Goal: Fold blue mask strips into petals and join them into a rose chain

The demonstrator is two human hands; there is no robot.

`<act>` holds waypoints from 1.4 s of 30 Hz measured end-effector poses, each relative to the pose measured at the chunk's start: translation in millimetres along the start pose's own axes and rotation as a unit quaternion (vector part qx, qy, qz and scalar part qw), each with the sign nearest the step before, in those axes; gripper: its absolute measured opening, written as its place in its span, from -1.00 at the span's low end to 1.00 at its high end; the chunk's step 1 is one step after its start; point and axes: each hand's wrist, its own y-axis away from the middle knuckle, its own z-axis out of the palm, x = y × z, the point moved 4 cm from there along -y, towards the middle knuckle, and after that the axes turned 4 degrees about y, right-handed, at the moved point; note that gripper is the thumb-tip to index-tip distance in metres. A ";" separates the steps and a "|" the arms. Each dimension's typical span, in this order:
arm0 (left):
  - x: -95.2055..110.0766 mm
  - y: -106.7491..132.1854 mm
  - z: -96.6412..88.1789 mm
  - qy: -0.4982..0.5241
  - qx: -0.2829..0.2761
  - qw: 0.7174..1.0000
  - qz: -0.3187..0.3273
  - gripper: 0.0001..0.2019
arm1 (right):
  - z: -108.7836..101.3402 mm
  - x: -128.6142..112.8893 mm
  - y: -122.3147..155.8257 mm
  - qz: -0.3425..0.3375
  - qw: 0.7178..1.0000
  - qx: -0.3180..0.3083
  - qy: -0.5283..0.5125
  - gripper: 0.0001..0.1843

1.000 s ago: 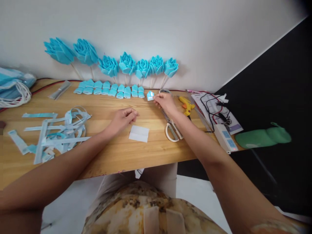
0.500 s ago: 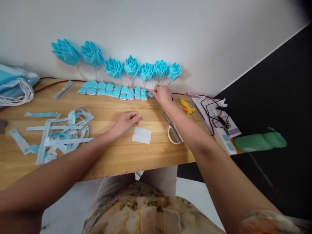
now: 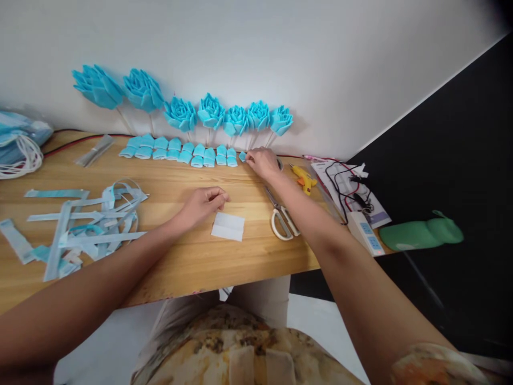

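Note:
My right hand (image 3: 262, 162) reaches to the back of the table, fingers pinched at a small folded blue petal (image 3: 242, 156) at the right end of the row of folded blue petals (image 3: 174, 148); the fingers partly cover it. Closer to me, my left hand (image 3: 203, 206) rests on the table with its fingers curled together, and nothing shows in them. Just below its fingertips lies a white square of fabric (image 3: 227, 226). Scissors with white handles (image 3: 282, 222) lie beneath and beside my right forearm.
Several blue fabric flowers (image 3: 180, 114) on sticks lean on the wall. Cut mask strips (image 3: 96, 214) and a bundle of thin sticks (image 3: 94, 151) lie left. To the right are a yellow glue gun (image 3: 303, 179), cables, a power strip (image 3: 367, 235) and a green bottle (image 3: 420, 234).
The view has turned slightly right, so everything sits further left. My right hand stays by the end petal, which shows a little differently at its fingertips. My left hand keeps its curled pose.

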 end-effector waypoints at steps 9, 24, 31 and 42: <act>-1.3 -0.9 0.8 -0.008 -0.003 1.000 -0.006 -0.69 | -1.8 -5.4 4.6 -0.037 0.998 0.047 0.027 -0.67; -1.2 -1.0 1.4 -0.007 -0.008 1.000 -0.005 -0.70 | 1.1 -16.0 2.6 -0.015 0.999 0.027 0.029 -0.69; 0.7 -0.5 0.8 -0.013 -0.005 1.000 -0.007 -0.75 | -3.8 -15.0 10.0 0.002 0.999 0.034 -0.009 -0.64; -0.7 -1.7 1.5 -0.002 -0.001 1.000 -0.004 -0.78 | -33.0 -21.6 41.3 -0.020 0.988 0.077 -0.130 -0.66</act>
